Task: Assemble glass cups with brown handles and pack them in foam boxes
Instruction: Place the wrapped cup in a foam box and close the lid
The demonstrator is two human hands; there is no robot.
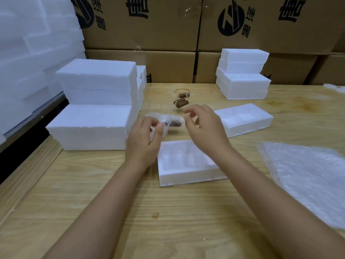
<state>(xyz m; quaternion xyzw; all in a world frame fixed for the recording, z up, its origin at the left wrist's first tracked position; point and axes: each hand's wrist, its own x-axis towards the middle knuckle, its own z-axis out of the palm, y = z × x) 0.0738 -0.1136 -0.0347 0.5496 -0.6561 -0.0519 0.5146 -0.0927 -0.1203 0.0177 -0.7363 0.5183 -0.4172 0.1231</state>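
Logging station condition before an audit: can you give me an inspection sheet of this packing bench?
Surface: wooden table, small stain near front.
Job's things: wrapped cup in hand; open foam tray below the hands; second foam half to its right; glass cups with brown handles behind.
Clutter: bubble wrap sheets at right.
Hands: left hand grips the wrapped cup; right hand curled beside it, hold unclear.
Cables: nothing seen.
Surroundings: foam box stacks left and far right; cardboard cartons behind.

glass cups (183, 94) (181, 103) (174, 124): 3 | open foam trays (192, 177) (265, 115): 2 | hands (144, 141) (203, 128): 2
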